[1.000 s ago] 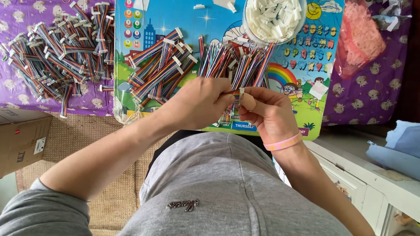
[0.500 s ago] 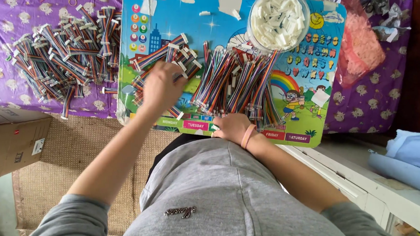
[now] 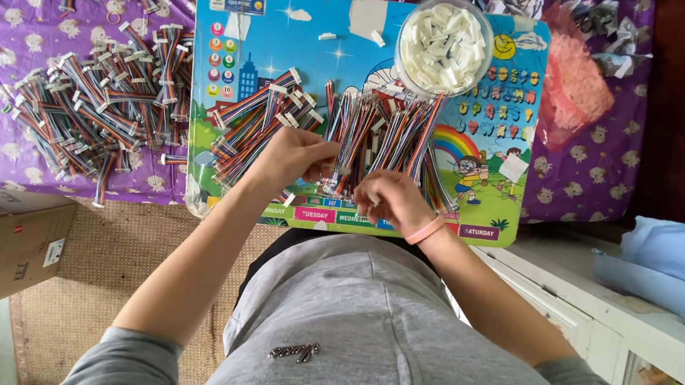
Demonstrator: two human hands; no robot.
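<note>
My left hand (image 3: 293,156) reaches over a colourful picture board (image 3: 293,29) and pinches a rainbow ribbon cable at the left edge of a loose cable heap (image 3: 390,130). My right hand (image 3: 387,202), with a pink band on its wrist, is curled at the heap's near ends; whatever its fingers hold is hidden. A second heap of ribbon cables with white end plugs (image 3: 251,123) lies just left of my left hand. At the board's far right stands a clear bowl of white connectors (image 3: 443,45).
A big pile of the same cables (image 3: 99,104) covers the purple cloth at the left. A pink mesh bag (image 3: 581,83) lies to the right. A cardboard box (image 3: 13,244) and a woven mat (image 3: 117,270) are at lower left, a white cabinet edge (image 3: 604,319) at lower right.
Both hands held one cable a second ago. My left hand then went to the left heap and has come back to the middle heap. My right hand moved up to it.
</note>
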